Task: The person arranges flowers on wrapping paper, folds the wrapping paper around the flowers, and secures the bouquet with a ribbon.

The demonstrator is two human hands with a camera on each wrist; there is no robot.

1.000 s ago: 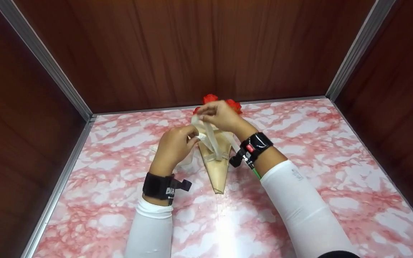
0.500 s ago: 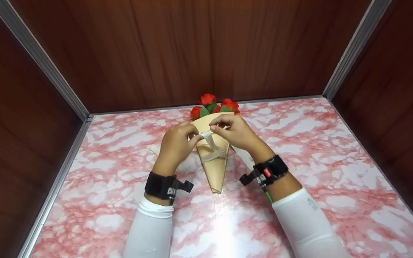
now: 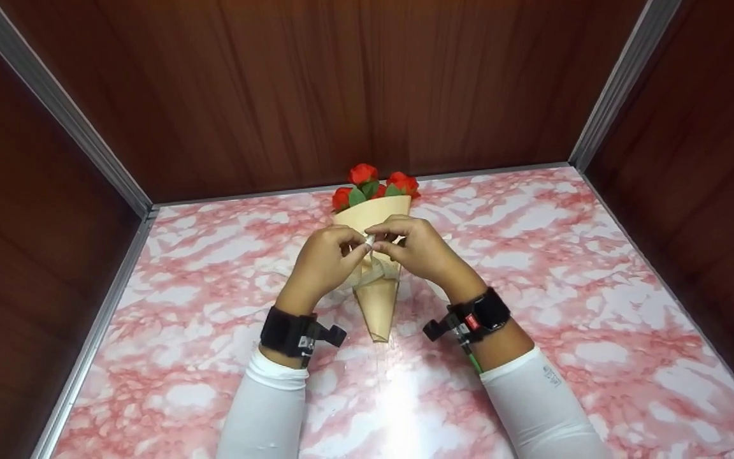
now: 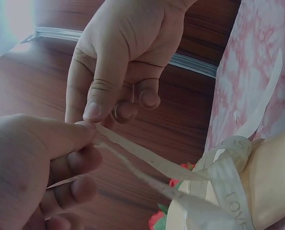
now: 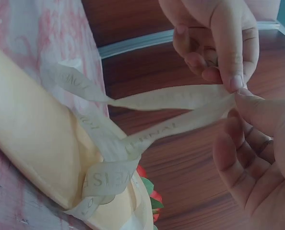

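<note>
A bouquet of red roses (image 3: 364, 173) with green leaves lies on the table in a cone of tan wrapping paper (image 3: 376, 312), its narrow end towards me. Around the cone's middle goes a cream ribbon (image 5: 166, 127) with printed lettering, crossed over at the front. My left hand (image 3: 325, 260) pinches a stretch of this ribbon between thumb and forefinger, above the cone. Fingertip to fingertip with it, my right hand (image 3: 423, 250) pinches the ribbon at the same spot. Two strands run from the pinch down to the wrap, seen in both wrist views.
The table (image 3: 201, 344) has a pink and white marbled top. Dark wood panels (image 3: 290, 95) stand behind it and at both sides, with metal strips along the edges. A loose ribbon tail (image 4: 267, 98) trails beside the cone.
My right hand has come down from over the roses, moved towards my left hand and now meets it at the ribbon. The roses show again. My left hand keeps its pinch.
</note>
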